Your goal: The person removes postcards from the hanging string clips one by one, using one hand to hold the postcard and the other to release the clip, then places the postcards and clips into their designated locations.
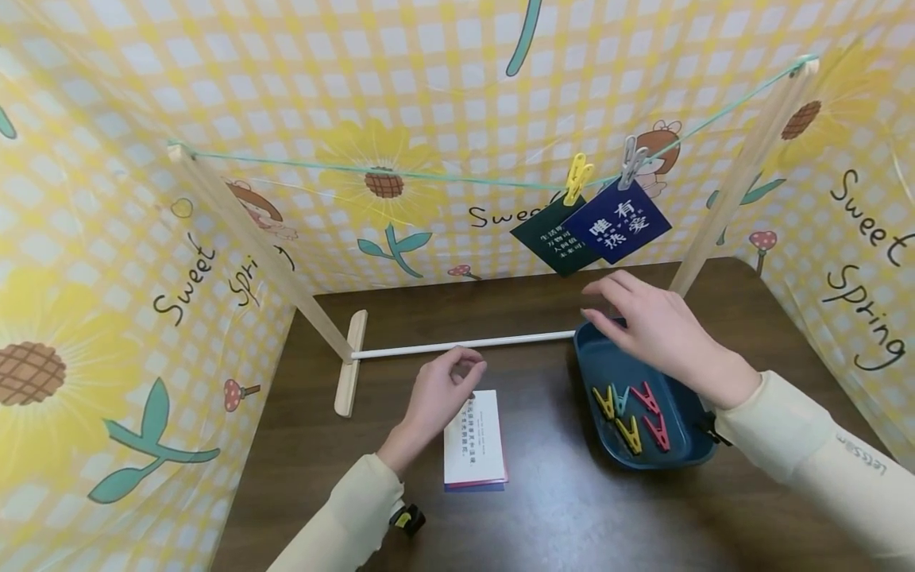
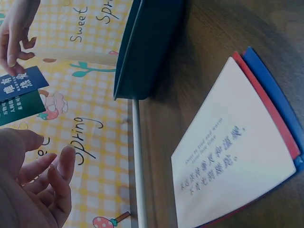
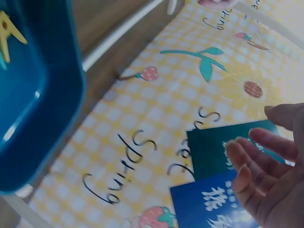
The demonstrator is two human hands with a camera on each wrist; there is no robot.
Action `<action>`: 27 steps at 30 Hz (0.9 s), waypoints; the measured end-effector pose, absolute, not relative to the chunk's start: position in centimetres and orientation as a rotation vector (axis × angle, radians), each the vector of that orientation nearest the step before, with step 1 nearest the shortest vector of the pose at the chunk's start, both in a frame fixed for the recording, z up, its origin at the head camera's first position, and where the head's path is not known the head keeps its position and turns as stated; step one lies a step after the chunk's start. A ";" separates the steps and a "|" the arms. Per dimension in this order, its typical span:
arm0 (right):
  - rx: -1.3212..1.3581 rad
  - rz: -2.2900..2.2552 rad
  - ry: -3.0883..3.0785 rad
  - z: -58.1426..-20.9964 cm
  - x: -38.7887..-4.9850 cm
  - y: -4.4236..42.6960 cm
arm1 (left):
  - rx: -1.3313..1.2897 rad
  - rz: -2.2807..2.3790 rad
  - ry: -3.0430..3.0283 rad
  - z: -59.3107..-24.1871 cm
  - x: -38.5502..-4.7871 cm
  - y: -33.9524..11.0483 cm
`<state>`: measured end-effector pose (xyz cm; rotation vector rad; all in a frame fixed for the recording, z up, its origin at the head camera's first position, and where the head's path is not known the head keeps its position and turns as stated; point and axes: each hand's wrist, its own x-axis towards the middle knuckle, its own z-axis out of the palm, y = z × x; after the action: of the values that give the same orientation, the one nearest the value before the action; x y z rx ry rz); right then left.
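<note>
My left hand [image 1: 445, 391] hovers just above the top end of a stack of cards [image 1: 474, 437], fingers loosely bent with nothing between them. The uppermost card is white with printed text; red and blue edges show beneath it. My right hand [image 1: 646, 322] is over the far rim of a blue basin [image 1: 689, 445], fingers relaxed and holding nothing. Above it, a dark green card [image 1: 554, 238] hangs from a green string [image 1: 443, 176] by a yellow clothespin [image 1: 576, 179]. Beside that, a navy card [image 1: 622, 222] hangs by a grey clothespin [image 1: 631, 163], overlapping the green one.
Several yellow, red and teal clothespins [image 1: 629, 434] lie inside the basin. The string runs between a left wooden post [image 1: 264, 258] and a right wooden post [image 1: 743, 175]. A white rod [image 1: 465, 344] spans the table behind the cards. A yellow checked cloth [image 1: 429, 71] surrounds the table.
</note>
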<state>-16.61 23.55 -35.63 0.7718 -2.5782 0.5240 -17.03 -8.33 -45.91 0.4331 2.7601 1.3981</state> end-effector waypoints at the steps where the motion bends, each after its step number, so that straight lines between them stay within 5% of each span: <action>1: 0.791 0.515 -2.565 -35.3 -16.7 23.5 | 0.440 1.401 2.762 -45.8 -17.1 -8.2; 27: 1.235 0.322 -2.339 -27.6 -19.3 23.1 | 0.609 1.629 2.678 -44.4 -19.0 -5.9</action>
<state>-19.30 23.14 -27.57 1.2354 -2.3387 0.3223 -18.97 -5.86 -44.36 0.6087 2.6781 1.6285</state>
